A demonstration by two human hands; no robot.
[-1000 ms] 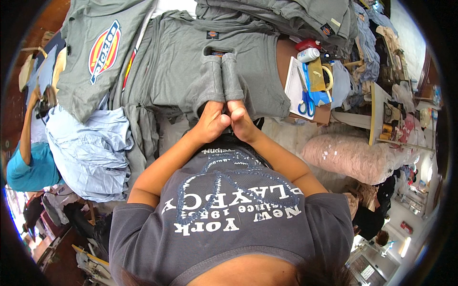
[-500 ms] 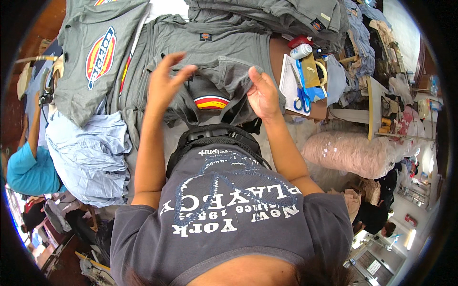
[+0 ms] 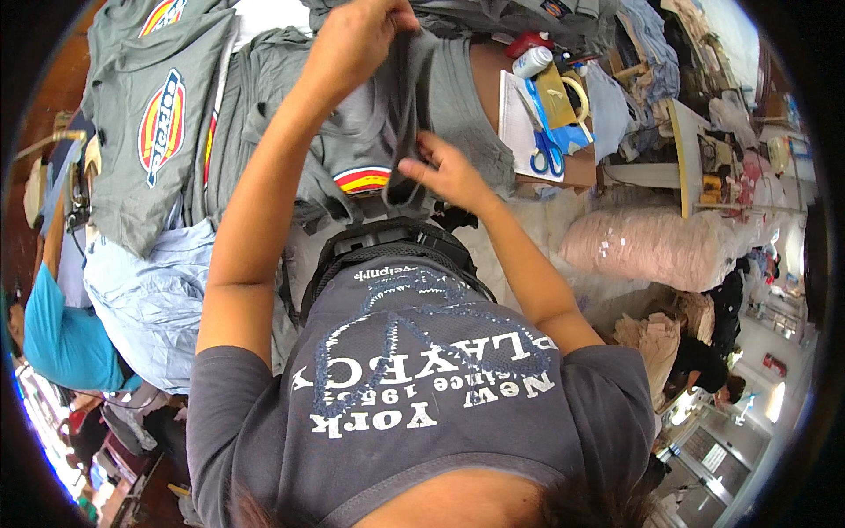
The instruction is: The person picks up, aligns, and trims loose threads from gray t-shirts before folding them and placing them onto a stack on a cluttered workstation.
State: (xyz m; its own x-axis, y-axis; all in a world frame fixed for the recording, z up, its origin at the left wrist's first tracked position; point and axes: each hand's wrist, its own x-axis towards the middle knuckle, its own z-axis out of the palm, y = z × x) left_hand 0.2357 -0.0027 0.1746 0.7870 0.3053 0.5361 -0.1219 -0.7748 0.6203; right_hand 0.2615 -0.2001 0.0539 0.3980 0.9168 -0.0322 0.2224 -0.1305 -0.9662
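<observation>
At the table's far side my left hand (image 3: pixel 356 44) is raised, its fingers closed on the edge of a grey T-shirt (image 3: pixel 407 97). The cloth hangs down from it in a narrow fold. Lower down, my right hand (image 3: pixel 453 180) is beside that fold, thumb and forefinger apart at its edge; whether it touches the cloth is hard to tell. Part of a red, yellow and white print (image 3: pixel 363 180) shows on the shirt between my forearms. Under it lie more grey T-shirts (image 3: pixel 264 75), stacked flat.
Left, grey shirts with a colourful oval print (image 3: pixel 165 128) lie above a light blue cloth heap (image 3: pixel 150 299). On the right are blue scissors (image 3: pixel 547 154), a tape roll (image 3: pixel 576 97), a white bottle (image 3: pixel 532 62) and a wrapped pink bundle (image 3: pixel 642 249). A person in turquoise (image 3: pixel 70 330) works at far left.
My left hand has moved up and right and now grips the shirt, lifting its edge. My right hand has shifted left and a little down, off the cloth's right side.
</observation>
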